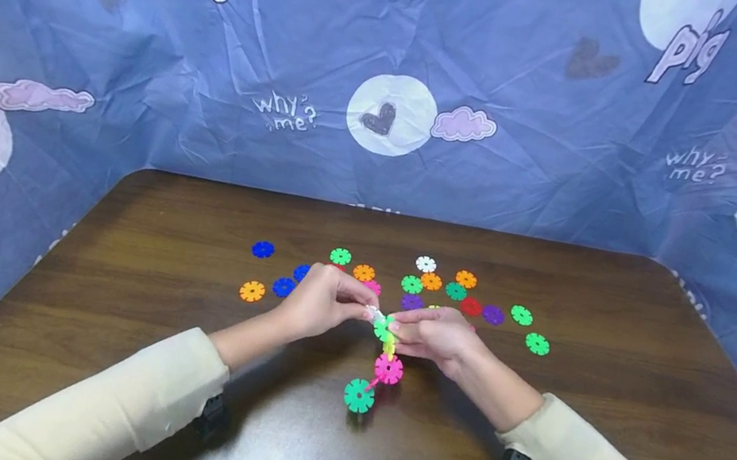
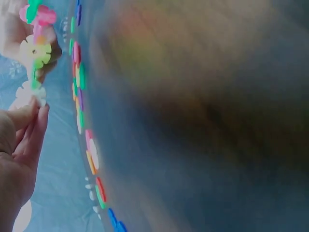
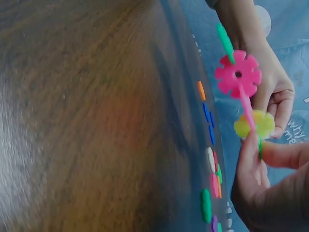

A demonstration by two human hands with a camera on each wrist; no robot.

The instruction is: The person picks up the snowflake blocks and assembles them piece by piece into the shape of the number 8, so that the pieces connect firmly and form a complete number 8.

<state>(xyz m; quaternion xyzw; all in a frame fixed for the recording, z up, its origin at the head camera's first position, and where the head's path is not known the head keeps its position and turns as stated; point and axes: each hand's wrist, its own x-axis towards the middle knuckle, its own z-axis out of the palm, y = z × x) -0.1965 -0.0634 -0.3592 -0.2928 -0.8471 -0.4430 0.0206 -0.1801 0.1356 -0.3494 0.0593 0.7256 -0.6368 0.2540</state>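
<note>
In the head view both hands meet over the middle of the table, around a chain of notched plastic discs joined at their slots. My left hand (image 1: pixel 313 306) pinches a white disc (image 2: pixel 28 95) at the chain's upper end between thumb and fingers. Beside it my right hand (image 1: pixel 441 340) grips the bright green disc (image 1: pixel 382 330) that meets the white one. Below hang a yellow disc (image 3: pixel 265 124), a pink disc (image 1: pixel 395 375), a second pink disc (image 3: pixel 246 107) seen edge-on, and a teal-green disc (image 1: pixel 352 399) at the lower end.
Loose notched discs lie flat across the far half of the brown table (image 1: pixel 140 258): an orange disc (image 1: pixel 245 291) and several blue ones at left, a white disc (image 1: pixel 426 260) behind, green discs (image 1: pixel 536 350) at right. A blue printed cloth (image 1: pixel 521 182) hangs behind the table.
</note>
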